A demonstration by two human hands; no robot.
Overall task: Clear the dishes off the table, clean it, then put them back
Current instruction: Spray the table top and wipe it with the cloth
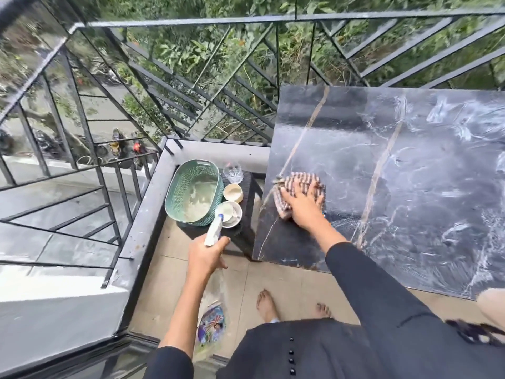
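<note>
Dark marble table [410, 173] on tiled balcony, pale streaks across top. Striped cloth [300, 180] near its left edge under right hand [302, 207], fingers spread flat. Left hand [206, 254] curled round spray bottle [214, 231]. Black stool [246, 228] beside table: green basket [175, 192], glass [233, 173], two cups [233, 193]; basket contents unclear.

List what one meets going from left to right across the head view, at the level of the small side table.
In order: green basket → clear glass → striped cloth pressed by the right hand → bare marble tabletop. The cups and the spray bottle in the left hand overlap these, so I leave them out.
</note>
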